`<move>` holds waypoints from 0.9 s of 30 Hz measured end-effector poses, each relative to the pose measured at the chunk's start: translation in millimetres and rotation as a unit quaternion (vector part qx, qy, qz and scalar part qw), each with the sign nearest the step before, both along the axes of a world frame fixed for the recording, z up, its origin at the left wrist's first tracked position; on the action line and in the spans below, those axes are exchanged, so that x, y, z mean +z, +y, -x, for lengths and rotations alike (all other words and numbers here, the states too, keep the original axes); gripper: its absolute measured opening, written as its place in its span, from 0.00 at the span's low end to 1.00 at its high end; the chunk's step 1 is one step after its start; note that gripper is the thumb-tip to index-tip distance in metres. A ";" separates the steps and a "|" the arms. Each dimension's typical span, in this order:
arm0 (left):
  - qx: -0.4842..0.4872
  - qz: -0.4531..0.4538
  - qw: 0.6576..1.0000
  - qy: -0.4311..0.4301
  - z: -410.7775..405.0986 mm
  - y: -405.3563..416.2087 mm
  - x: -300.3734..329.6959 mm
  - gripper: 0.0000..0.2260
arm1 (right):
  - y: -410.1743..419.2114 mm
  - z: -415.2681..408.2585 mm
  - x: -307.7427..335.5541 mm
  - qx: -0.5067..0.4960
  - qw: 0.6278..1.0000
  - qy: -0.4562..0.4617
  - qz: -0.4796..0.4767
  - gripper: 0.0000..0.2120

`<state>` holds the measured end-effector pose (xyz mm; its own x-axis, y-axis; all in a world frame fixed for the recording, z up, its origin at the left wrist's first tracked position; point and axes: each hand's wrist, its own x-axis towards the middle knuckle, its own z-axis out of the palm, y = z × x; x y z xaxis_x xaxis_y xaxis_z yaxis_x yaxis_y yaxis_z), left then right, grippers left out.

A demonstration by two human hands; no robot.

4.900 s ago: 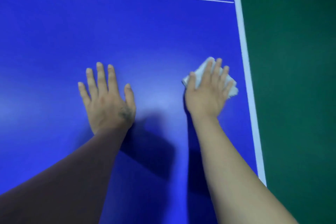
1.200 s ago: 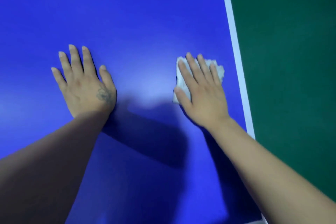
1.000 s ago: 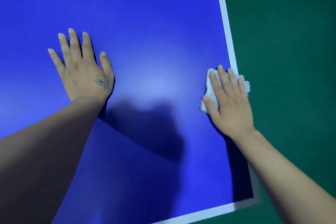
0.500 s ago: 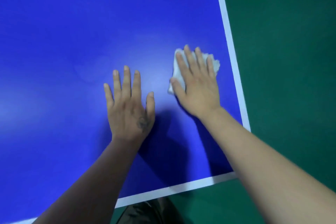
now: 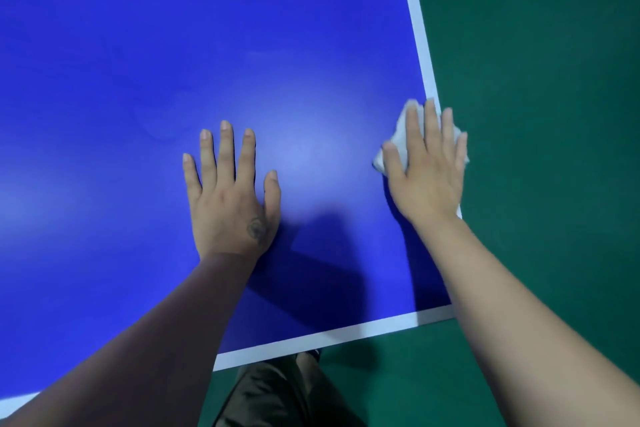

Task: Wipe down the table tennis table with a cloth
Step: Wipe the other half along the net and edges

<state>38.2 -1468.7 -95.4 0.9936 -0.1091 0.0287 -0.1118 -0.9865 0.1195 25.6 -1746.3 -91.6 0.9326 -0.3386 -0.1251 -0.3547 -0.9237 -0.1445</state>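
White cloth [image 5: 398, 135] under right hand [image 5: 427, 173] slid to the table [image 5: 138, 45] edge, seemingly overhanging.

Bare arms, no sleeves, a small tattoo and dark trousers.

Both forearms run bare to the wrist. The left hand [image 5: 230, 198] carries a small dark round tattoo [image 5: 255, 228] near the thumb's base; the right hand [image 5: 427, 170] shows no marking. Down at the near edge, dark olive-brown trousers [image 5: 273, 395], creased.

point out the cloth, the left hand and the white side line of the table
cloth [image 5: 398, 135], head view, on the white fold left of the fingers
left hand [image 5: 230, 198], head view, on the back of the hand
white side line [image 5: 415, 24], head view, on the stripe along the table's right edge
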 end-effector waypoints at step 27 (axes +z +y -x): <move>-0.015 0.113 0.993 0.004 2.1 8.8 0.2 0.27 | 58.4 95.5 0.5 0.046 0.998 0.025 0.030 0.34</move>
